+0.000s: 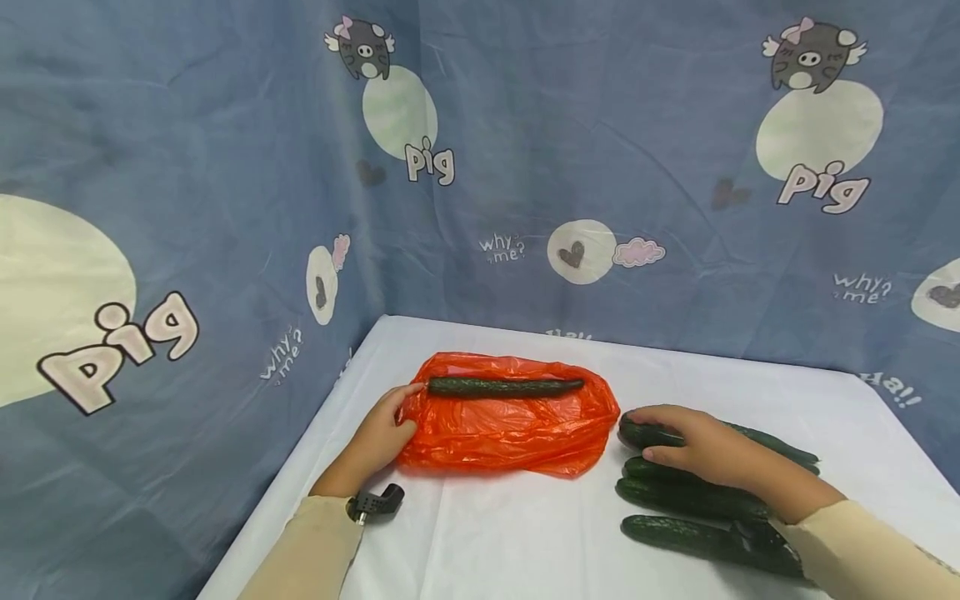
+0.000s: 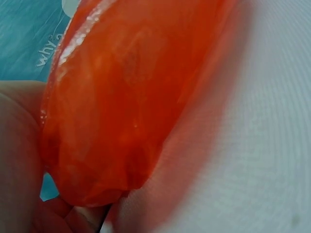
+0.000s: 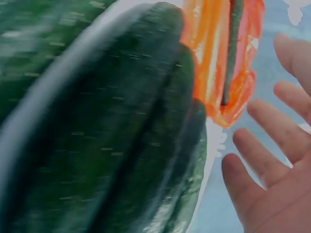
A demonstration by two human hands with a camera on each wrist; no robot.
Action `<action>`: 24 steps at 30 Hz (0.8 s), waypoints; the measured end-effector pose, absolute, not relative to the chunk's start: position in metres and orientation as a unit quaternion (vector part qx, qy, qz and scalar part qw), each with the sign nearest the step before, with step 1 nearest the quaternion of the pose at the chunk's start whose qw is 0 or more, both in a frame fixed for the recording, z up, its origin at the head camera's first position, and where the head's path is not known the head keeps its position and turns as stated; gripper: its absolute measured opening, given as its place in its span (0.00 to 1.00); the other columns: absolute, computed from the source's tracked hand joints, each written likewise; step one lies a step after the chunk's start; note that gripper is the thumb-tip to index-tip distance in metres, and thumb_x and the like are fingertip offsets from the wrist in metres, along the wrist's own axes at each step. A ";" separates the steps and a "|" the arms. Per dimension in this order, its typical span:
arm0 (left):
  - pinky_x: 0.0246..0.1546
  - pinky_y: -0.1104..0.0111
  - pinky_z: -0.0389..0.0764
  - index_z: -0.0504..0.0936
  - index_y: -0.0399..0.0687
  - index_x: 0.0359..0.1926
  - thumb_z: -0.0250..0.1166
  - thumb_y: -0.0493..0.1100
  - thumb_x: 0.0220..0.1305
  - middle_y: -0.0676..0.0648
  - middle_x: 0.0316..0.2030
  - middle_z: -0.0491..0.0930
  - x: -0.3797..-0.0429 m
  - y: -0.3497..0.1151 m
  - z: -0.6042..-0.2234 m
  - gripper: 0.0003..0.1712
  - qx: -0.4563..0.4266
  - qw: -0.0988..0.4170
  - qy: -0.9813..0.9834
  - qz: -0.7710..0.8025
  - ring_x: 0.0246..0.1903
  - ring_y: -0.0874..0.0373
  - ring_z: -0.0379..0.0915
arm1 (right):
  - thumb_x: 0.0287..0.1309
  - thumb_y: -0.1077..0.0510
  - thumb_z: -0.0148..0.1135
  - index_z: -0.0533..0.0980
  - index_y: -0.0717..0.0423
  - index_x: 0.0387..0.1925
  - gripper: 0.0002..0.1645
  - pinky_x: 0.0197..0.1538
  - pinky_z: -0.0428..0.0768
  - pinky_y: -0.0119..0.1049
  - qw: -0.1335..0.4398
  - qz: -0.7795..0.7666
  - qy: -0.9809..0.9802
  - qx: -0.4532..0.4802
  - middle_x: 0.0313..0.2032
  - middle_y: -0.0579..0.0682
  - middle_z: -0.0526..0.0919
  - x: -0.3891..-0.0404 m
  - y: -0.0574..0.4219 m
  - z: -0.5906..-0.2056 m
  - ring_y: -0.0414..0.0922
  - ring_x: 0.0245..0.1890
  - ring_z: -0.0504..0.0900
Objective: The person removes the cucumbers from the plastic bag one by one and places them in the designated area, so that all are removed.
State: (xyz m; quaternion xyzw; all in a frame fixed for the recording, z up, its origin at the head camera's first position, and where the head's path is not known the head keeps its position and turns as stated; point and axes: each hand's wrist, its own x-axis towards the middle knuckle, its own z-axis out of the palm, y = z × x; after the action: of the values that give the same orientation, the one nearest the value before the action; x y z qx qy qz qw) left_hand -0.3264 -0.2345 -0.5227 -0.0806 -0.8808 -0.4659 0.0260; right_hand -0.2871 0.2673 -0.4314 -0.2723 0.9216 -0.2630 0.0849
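In the head view a red plastic bag [image 1: 487, 433] lies spread on the white table, with one dark green cucumber [image 1: 502, 387] lying across its far part. My left hand [image 1: 378, 433] holds the bag's left edge. The left wrist view shows the red film [image 2: 126, 107] beside the palm, with curled fingers [image 2: 82, 218] at its lower end. Over a group of cucumbers [image 1: 697, 497] at the right, my right hand [image 1: 701, 442] hovers by the farthest near cucumber [image 1: 647, 432]. Its fingers [image 3: 272, 126] are spread apart in the right wrist view, apart from the cucumbers [image 3: 121, 121].
Several cucumbers lie side by side to the right of the bag, partly hidden under my right arm. The white tabletop [image 1: 517, 542] extends in front of the bag. A blue patterned curtain [image 1: 525, 167] stands behind and to the left. A black strap [image 1: 375, 502] circles my left wrist.
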 end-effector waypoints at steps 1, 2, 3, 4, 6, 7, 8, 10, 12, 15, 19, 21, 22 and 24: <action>0.75 0.42 0.63 0.70 0.48 0.75 0.57 0.32 0.65 0.40 0.74 0.66 -0.326 -0.235 -0.522 0.36 -0.081 0.026 -0.881 -0.466 0.75 0.41 0.60 | 0.66 0.45 0.69 0.75 0.51 0.70 0.35 0.66 0.77 0.59 0.097 -0.272 0.918 -0.273 0.65 0.51 0.81 -0.291 0.265 -0.430 0.57 0.67 0.78; 0.75 0.42 0.63 0.70 0.47 0.75 0.57 0.32 0.65 0.40 0.75 0.66 -0.326 -0.235 -0.521 0.36 -0.081 0.025 -0.881 -0.466 0.75 0.41 0.60 | 0.66 0.45 0.69 0.74 0.53 0.70 0.35 0.66 0.77 0.59 0.107 -0.278 0.914 -0.277 0.65 0.53 0.81 -0.294 0.264 -0.428 0.57 0.67 0.78; 0.75 0.42 0.63 0.70 0.47 0.75 0.57 0.32 0.65 0.40 0.75 0.66 -0.326 -0.236 -0.521 0.36 -0.081 0.024 -0.881 -0.465 0.76 0.41 0.60 | 0.66 0.45 0.69 0.74 0.54 0.70 0.35 0.67 0.76 0.59 0.117 -0.286 0.910 -0.278 0.65 0.54 0.81 -0.298 0.262 -0.427 0.58 0.67 0.78; 0.75 0.42 0.63 0.70 0.47 0.75 0.57 0.32 0.65 0.40 0.75 0.65 -0.326 -0.236 -0.520 0.36 -0.080 0.022 -0.882 -0.465 0.76 0.41 0.60 | 0.67 0.46 0.69 0.74 0.55 0.70 0.35 0.66 0.76 0.60 0.124 -0.290 0.906 -0.281 0.65 0.56 0.81 -0.302 0.260 -0.427 0.58 0.67 0.78; 0.75 0.42 0.63 0.70 0.47 0.75 0.57 0.32 0.65 0.40 0.75 0.65 -0.326 -0.236 -0.520 0.36 -0.078 0.020 -0.882 -0.464 0.76 0.41 0.60 | 0.67 0.48 0.69 0.74 0.56 0.70 0.35 0.66 0.77 0.60 0.135 -0.296 0.903 -0.281 0.65 0.57 0.81 -0.309 0.256 -0.427 0.60 0.66 0.79; 0.75 0.43 0.63 0.70 0.48 0.75 0.57 0.32 0.65 0.40 0.75 0.66 -0.326 -0.235 -0.519 0.37 -0.077 0.020 -0.882 -0.464 0.76 0.41 0.60 | 0.67 0.48 0.69 0.74 0.56 0.70 0.35 0.66 0.77 0.61 0.138 -0.298 0.902 -0.281 0.65 0.58 0.81 -0.312 0.254 -0.427 0.60 0.66 0.79; 0.75 0.42 0.63 0.70 0.47 0.75 0.57 0.32 0.65 0.40 0.75 0.66 -0.326 -0.235 -0.519 0.37 -0.078 0.021 -0.883 -0.463 0.76 0.41 0.60 | 0.67 0.49 0.69 0.74 0.57 0.70 0.34 0.65 0.78 0.61 0.142 -0.300 0.901 -0.281 0.65 0.58 0.81 -0.316 0.252 -0.427 0.61 0.65 0.80; 0.75 0.42 0.63 0.70 0.48 0.75 0.57 0.32 0.65 0.40 0.75 0.66 -0.326 -0.235 -0.519 0.37 -0.076 0.022 -0.883 -0.464 0.75 0.41 0.60 | 0.67 0.50 0.69 0.74 0.56 0.70 0.33 0.64 0.79 0.61 0.147 -0.305 0.899 -0.277 0.65 0.59 0.81 -0.322 0.249 -0.428 0.62 0.64 0.80; 0.75 0.42 0.63 0.70 0.48 0.75 0.57 0.32 0.65 0.40 0.74 0.66 -0.327 -0.234 -0.519 0.36 -0.077 0.024 -0.882 -0.465 0.75 0.41 0.61 | 0.67 0.51 0.69 0.75 0.57 0.69 0.32 0.64 0.79 0.61 0.147 -0.307 0.900 -0.274 0.64 0.59 0.81 -0.328 0.245 -0.429 0.62 0.64 0.80; 0.75 0.43 0.63 0.71 0.49 0.75 0.57 0.32 0.65 0.41 0.75 0.66 -0.328 -0.233 -0.520 0.36 -0.077 0.024 -0.880 -0.468 0.76 0.41 0.60 | 0.67 0.51 0.69 0.76 0.58 0.68 0.31 0.64 0.79 0.60 0.146 -0.309 0.899 -0.274 0.63 0.59 0.82 -0.335 0.239 -0.432 0.61 0.65 0.79; 0.75 0.42 0.63 0.70 0.50 0.75 0.57 0.33 0.65 0.41 0.75 0.65 -0.328 -0.233 -0.518 0.36 -0.073 0.020 -0.882 -0.465 0.76 0.41 0.59 | 0.66 0.52 0.70 0.76 0.60 0.67 0.32 0.65 0.79 0.60 0.148 -0.303 0.902 -0.270 0.63 0.59 0.82 -0.343 0.229 -0.433 0.61 0.65 0.78; 0.75 0.42 0.63 0.70 0.50 0.75 0.57 0.33 0.66 0.41 0.75 0.65 -0.327 -0.234 -0.519 0.36 -0.070 0.021 -0.882 -0.466 0.76 0.41 0.60 | 0.66 0.52 0.70 0.77 0.59 0.67 0.31 0.65 0.79 0.60 0.150 -0.301 0.904 -0.264 0.63 0.59 0.83 -0.347 0.224 -0.434 0.61 0.66 0.78; 0.75 0.42 0.63 0.70 0.50 0.75 0.57 0.33 0.66 0.42 0.75 0.66 -0.327 -0.234 -0.519 0.36 -0.070 0.021 -0.881 -0.467 0.76 0.41 0.59 | 0.67 0.52 0.69 0.76 0.58 0.68 0.31 0.65 0.78 0.60 0.152 -0.298 0.905 -0.264 0.63 0.59 0.83 -0.349 0.222 -0.434 0.61 0.66 0.78; 0.75 0.42 0.63 0.71 0.50 0.75 0.57 0.33 0.66 0.42 0.75 0.66 -0.326 -0.235 -0.521 0.36 -0.070 0.019 -0.879 -0.471 0.76 0.41 0.59 | 0.67 0.52 0.69 0.77 0.57 0.68 0.31 0.65 0.78 0.60 0.152 -0.298 0.905 -0.263 0.63 0.59 0.83 -0.352 0.218 -0.436 0.61 0.66 0.78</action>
State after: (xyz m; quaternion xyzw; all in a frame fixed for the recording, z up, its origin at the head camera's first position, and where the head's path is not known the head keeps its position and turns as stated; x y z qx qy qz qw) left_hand -0.3257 -0.2350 -0.5212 -0.0698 -0.8790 -0.4713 0.0194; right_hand -0.3523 0.2184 -0.4362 -0.2629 0.9049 -0.2981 0.1521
